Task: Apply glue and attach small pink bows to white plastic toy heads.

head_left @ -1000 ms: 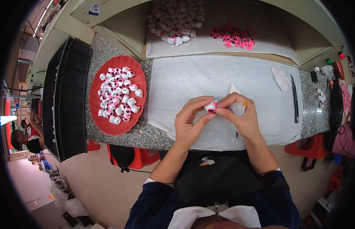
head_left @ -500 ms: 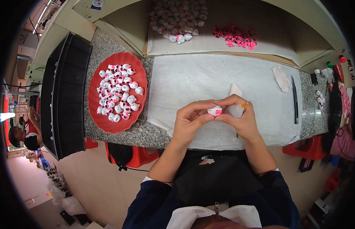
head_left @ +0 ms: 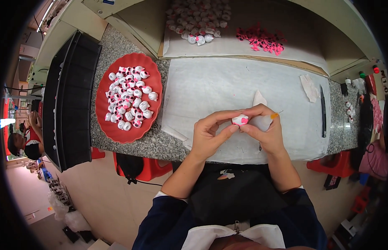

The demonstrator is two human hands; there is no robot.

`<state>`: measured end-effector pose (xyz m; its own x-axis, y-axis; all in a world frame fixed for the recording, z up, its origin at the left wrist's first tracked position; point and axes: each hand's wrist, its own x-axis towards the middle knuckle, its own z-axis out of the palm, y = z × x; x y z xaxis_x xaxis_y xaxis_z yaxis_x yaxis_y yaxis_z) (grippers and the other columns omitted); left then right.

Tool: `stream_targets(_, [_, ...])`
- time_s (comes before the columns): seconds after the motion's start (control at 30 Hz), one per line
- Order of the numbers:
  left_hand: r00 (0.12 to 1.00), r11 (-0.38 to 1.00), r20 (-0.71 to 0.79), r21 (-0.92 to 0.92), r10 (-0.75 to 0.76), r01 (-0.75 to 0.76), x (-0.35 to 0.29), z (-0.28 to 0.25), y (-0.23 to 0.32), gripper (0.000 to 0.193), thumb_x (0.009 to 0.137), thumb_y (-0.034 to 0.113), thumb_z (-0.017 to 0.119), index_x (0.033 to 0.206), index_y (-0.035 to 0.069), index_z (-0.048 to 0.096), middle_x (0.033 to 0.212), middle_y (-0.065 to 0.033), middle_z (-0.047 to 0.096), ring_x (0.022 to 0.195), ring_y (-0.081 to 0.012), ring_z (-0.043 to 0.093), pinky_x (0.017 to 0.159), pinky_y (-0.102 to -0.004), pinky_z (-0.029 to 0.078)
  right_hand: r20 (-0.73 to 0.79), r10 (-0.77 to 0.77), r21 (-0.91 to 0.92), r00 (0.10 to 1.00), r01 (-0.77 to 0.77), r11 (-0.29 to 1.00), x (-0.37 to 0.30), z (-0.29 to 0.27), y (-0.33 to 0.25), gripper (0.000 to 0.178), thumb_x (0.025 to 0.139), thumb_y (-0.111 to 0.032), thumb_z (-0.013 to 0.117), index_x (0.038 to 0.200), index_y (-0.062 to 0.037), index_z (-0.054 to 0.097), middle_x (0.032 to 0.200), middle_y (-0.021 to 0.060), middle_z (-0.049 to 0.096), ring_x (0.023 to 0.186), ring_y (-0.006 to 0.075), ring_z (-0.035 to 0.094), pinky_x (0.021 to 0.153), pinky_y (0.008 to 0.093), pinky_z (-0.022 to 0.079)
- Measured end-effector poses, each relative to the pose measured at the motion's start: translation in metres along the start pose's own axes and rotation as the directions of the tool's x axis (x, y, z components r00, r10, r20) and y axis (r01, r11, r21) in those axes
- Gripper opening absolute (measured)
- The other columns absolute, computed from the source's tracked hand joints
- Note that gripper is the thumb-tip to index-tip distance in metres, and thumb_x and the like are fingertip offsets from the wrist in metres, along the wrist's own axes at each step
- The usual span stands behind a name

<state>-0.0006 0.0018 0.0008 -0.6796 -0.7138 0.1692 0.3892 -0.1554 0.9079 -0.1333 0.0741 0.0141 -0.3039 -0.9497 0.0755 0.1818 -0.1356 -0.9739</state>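
A speckled grey granite table (head_left: 131,143) runs across the view, with a white sheet (head_left: 227,89) spread over its middle. Over the sheet's near edge, at about 6 o'clock from its centre, both hands meet. The left hand (head_left: 208,135) and the right hand (head_left: 265,129) each pinch a small white piece with a pink patch (head_left: 240,120) between thumb and fingertips, fingers curled close around it. A thin orange-tipped stick (head_left: 275,115) juts from the right hand. At 9 o'clock of the hands, a red oval tray (head_left: 106,129) holds many similar white-and-pink pieces. At 12 o'clock lie a heap of white pieces (head_left: 198,21) and a cluster of pink bits (head_left: 260,37). A dark slim tool (head_left: 323,110) lies at 3 o'clock.
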Motion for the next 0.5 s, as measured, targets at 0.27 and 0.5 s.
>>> stream_targets(0.27, [0.998,0.993,-0.014,-0.097,-0.066,0.064,0.002,-0.001,0.003,0.025,0.070,-0.006,0.056,0.094,-0.004,0.053,0.097,-0.0121,0.054,0.092,-0.0178,0.051,0.080,-0.0285,0.042,0.016,0.066,0.028,0.998,-0.066,0.997,0.002,-0.001,0.000,0.024,0.064,0.001,0.062,0.086,0.0019,0.052,0.084,0.0104,0.057,0.072,0.0122,0.054,0.061,0.0225,0.045])
stream_targets(0.5, [0.998,0.984,0.064,-0.172,-0.028,0.039,0.002,-0.006,-0.002,0.021,0.067,0.000,0.062,0.086,0.000,0.055,0.088,-0.0110,0.056,0.089,-0.0177,0.051,0.088,-0.0345,0.034,-0.015,0.065,0.079,0.998,-0.064,0.995,-0.008,0.003,0.001,0.019,0.064,0.000,0.065,0.081,0.0014,0.056,0.079,0.0084,0.058,0.070,0.0113,0.054,0.064,0.0229,0.043])
